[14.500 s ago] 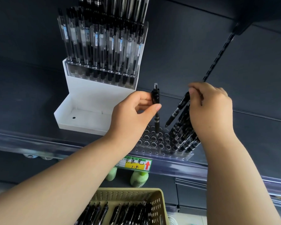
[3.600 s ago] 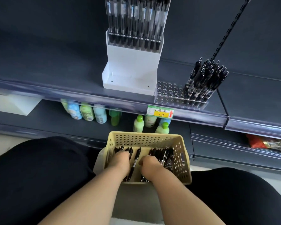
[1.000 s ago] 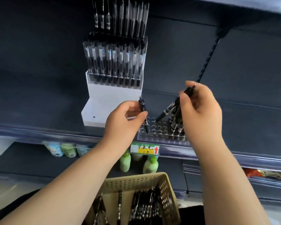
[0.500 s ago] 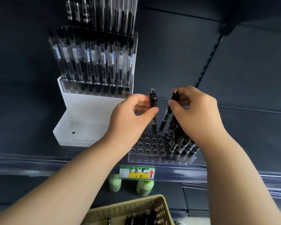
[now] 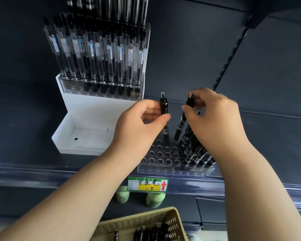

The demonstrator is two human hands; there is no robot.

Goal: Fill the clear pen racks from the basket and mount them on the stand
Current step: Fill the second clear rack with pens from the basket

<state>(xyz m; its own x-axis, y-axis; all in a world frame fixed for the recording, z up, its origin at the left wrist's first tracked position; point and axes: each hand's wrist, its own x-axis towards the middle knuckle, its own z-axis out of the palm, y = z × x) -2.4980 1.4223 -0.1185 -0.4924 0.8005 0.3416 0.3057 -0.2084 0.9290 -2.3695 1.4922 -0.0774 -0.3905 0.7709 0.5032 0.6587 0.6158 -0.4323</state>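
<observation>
A clear pen rack (image 5: 161, 160) with rows of round holes lies on the dark shelf; its right side is packed with several black pens (image 5: 195, 153). My left hand (image 5: 141, 126) pinches one black pen (image 5: 164, 108) upright, its tip down at a hole in the rack's back row. My right hand (image 5: 214, 117) holds another black pen (image 5: 181, 124) tilted, tip near the holes beside the packed pens. The white stand (image 5: 94, 122) sits to the left, its bottom tray bare, with a filled clear rack (image 5: 101, 54) mounted above. The beige basket (image 5: 139, 223) with more pens is below.
A green and yellow price label (image 5: 148, 184) hangs on the shelf's front rail. Two green bottle caps (image 5: 139, 197) show on the lower shelf. A slotted upright strip (image 5: 231, 54) runs up the back panel to the right.
Both hands came up from the basket, each with a pen. In the last half second both pens have dropped lower toward the rack's holes.
</observation>
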